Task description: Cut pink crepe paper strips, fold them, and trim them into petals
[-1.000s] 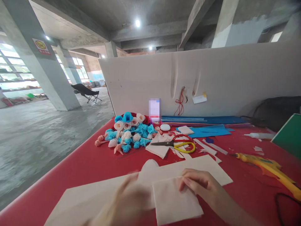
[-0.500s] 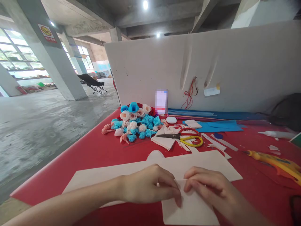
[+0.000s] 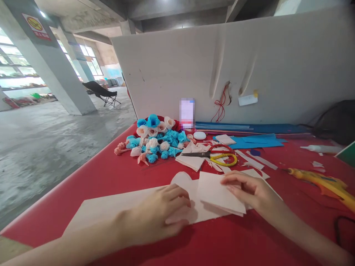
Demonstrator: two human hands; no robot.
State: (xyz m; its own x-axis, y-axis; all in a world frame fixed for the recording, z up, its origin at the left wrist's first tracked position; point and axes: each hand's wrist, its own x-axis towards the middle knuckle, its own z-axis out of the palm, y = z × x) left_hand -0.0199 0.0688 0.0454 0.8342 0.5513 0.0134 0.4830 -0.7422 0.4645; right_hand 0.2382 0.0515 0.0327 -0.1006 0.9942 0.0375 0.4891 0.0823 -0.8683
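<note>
My right hand (image 3: 251, 190) pinches a folded piece of cream paper (image 3: 219, 194) by its right side, tilted above the table; its layers show along the lower edge. Under it lies a long cream paper strip (image 3: 111, 205), running left to right. My left hand (image 3: 163, 212) is over the middle of this strip, fingers loosely bent and thumb apart, with nothing in it. Whether it touches the strip I cannot tell. A rounded pale piece (image 3: 181, 178) sticks out behind the strip. Farther back, scissors (image 3: 212, 156) with one red and one yellow handle rest on paper scraps.
Blue and pale paper flowers (image 3: 158, 138) are heaped at the back left of the red table (image 3: 105, 171). A yellow glue gun (image 3: 321, 183) lies at right, near a white-tipped tube (image 3: 321, 148). Blue sheets (image 3: 257, 141), a white oval object (image 3: 199, 135) and a blurred phone-like screen (image 3: 187, 112) are behind.
The folded paper has risen from the near edge onto the long strip, now only in my right hand. My left hand has let go and moved left. The view has shifted slightly.
</note>
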